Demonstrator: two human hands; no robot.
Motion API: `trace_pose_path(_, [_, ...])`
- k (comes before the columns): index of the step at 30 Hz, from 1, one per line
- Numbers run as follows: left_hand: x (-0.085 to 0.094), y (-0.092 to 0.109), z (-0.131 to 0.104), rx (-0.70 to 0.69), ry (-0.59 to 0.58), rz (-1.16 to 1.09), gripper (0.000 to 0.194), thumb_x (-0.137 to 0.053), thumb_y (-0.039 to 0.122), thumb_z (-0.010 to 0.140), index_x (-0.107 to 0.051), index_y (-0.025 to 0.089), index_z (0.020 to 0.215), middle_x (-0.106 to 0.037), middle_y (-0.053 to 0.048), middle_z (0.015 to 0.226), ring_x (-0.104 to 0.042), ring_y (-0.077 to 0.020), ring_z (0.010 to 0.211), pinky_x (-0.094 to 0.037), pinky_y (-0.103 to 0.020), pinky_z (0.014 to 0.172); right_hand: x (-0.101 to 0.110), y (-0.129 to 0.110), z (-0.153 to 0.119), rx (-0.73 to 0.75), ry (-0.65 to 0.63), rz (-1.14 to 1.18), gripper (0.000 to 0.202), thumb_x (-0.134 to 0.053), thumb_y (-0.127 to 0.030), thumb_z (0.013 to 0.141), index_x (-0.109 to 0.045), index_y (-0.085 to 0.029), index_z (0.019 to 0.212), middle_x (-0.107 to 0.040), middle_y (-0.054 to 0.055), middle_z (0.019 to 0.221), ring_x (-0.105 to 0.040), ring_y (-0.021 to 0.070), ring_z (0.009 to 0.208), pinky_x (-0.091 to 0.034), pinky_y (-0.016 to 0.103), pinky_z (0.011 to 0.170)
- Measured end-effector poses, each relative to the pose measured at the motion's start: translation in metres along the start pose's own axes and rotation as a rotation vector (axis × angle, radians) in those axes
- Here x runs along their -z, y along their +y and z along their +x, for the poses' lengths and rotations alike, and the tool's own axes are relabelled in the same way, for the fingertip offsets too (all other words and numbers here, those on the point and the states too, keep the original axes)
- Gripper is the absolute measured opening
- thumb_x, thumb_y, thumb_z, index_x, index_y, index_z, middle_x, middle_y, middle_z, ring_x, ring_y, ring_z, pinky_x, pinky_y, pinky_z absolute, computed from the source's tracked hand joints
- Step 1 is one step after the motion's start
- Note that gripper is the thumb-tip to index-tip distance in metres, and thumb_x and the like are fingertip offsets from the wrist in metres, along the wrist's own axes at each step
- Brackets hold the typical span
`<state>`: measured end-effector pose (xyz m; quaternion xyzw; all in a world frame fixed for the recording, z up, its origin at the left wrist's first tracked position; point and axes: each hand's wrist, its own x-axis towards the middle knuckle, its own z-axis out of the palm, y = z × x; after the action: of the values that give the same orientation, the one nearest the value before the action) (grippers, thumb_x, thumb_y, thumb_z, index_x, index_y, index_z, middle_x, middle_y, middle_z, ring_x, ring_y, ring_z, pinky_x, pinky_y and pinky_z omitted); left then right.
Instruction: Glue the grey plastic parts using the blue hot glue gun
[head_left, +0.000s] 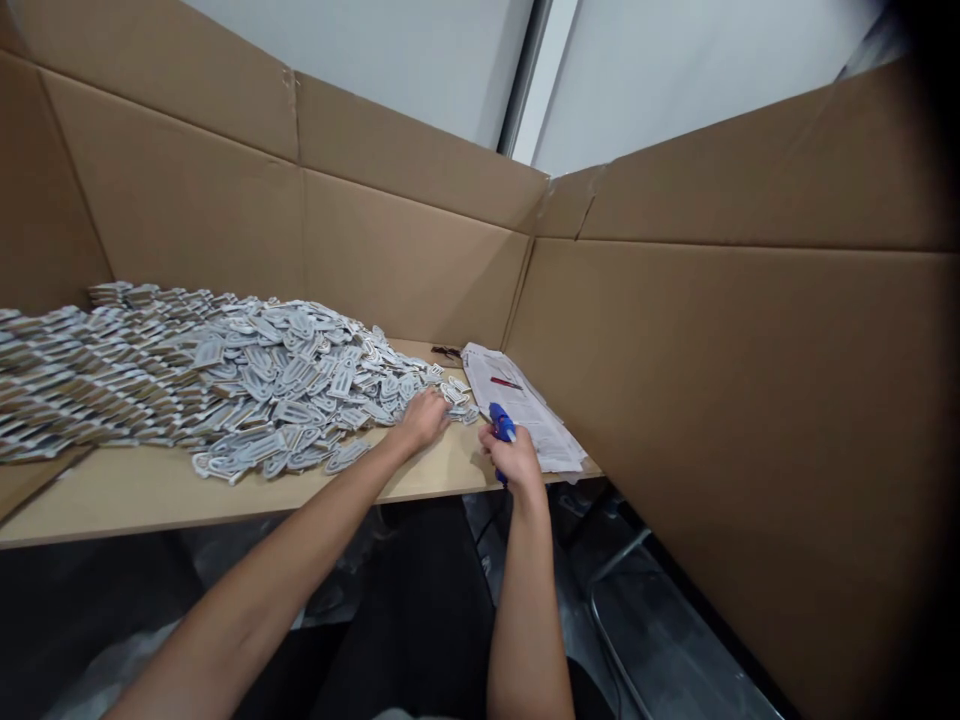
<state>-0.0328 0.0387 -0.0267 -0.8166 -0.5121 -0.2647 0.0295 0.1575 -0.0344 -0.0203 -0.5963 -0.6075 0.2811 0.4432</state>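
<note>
My right hand (517, 458) is wrapped round a blue glue gun (501, 422), with a whitish stick showing at its back end. My left hand (426, 416) is at the right end of a large heap of flat grey-and-white clip-shaped pieces (300, 365). Its fingers are curled in, and their tips are partly hidden, so what they hold does not show. A few loose clip-shaped pieces (454, 392) lie just beyond those fingers, close to the gun.
Printed paper sheets (525, 410) lie at the table's right end, with a red pen-like object (506, 383) on them. Dark glasses-like frames (447, 352) rest behind. Neatly stacked pieces (90, 375) fill the left. Tall cardboard walls (405, 250) enclose the wooden table (150, 495).
</note>
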Motion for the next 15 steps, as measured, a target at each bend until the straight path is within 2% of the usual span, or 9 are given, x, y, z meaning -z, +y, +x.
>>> trace_pose_path(4, [-0.004, -0.002, 0.003, -0.01, 0.005, 0.025, 0.02, -0.064, 0.016, 0.082, -0.077, 0.015, 0.097, -0.071, -0.016, 0.103, -0.058, -0.0318, 0.111, -0.045, -0.041, 0.097, 0.002, 0.004, -0.011, 0.048, 0.033, 0.256, 0.037, -0.065, -0.046, 0.077, -0.07, -0.014, 0.094, -0.064, 0.002, 0.069, -0.058, 0.0152, 0.059, -0.045, 0.024, 0.052])
trace_pose_path(7, [-0.003, -0.006, 0.0, 0.004, 0.055, -0.031, 0.022, -0.06, 0.016, 0.085, -0.075, 0.016, 0.101, -0.071, -0.013, 0.1, -0.059, -0.0302, 0.108, -0.046, -0.039, 0.094, -0.002, 0.008, -0.017, 0.094, 0.093, 0.337, 0.035, -0.069, -0.045, 0.077, -0.07, -0.013, 0.09, -0.064, 0.001, 0.067, -0.058, 0.0147, 0.061, -0.045, 0.023, 0.054])
trace_pose_path(12, [0.007, 0.0, -0.022, 0.113, 0.387, -0.385, 0.019, -0.065, 0.03, 0.087, -0.077, 0.017, 0.095, -0.071, -0.01, 0.091, -0.061, -0.0266, 0.094, -0.047, -0.038, 0.088, -0.01, 0.013, -0.021, 0.092, 0.192, 0.419, 0.036, -0.07, -0.048, 0.078, -0.072, -0.014, 0.088, -0.063, 0.0, 0.064, -0.054, 0.013, 0.055, -0.043, 0.023, 0.05])
trace_pose_path(13, [0.01, 0.004, -0.031, 0.143, 0.407, -0.474, 0.022, -0.067, 0.034, 0.086, -0.077, 0.017, 0.094, -0.07, -0.008, 0.086, -0.062, -0.025, 0.087, -0.049, -0.036, 0.082, -0.012, 0.013, -0.022, 0.087, 0.212, 0.434, 0.036, -0.071, -0.049, 0.077, -0.072, -0.014, 0.088, -0.062, 0.0, 0.063, -0.054, 0.013, 0.054, -0.043, 0.023, 0.049])
trace_pose_path(15, [0.014, 0.012, -0.05, 0.22, 0.343, -0.701, 0.029, -0.066, 0.042, 0.087, -0.076, 0.017, 0.096, -0.067, -0.005, 0.072, -0.062, -0.0204, 0.068, -0.048, -0.03, 0.064, -0.015, 0.014, -0.025, 0.082, 0.243, 0.457, 0.038, -0.072, -0.051, 0.077, -0.072, -0.015, 0.088, -0.062, 0.0, 0.062, -0.054, 0.0136, 0.053, -0.044, 0.024, 0.049])
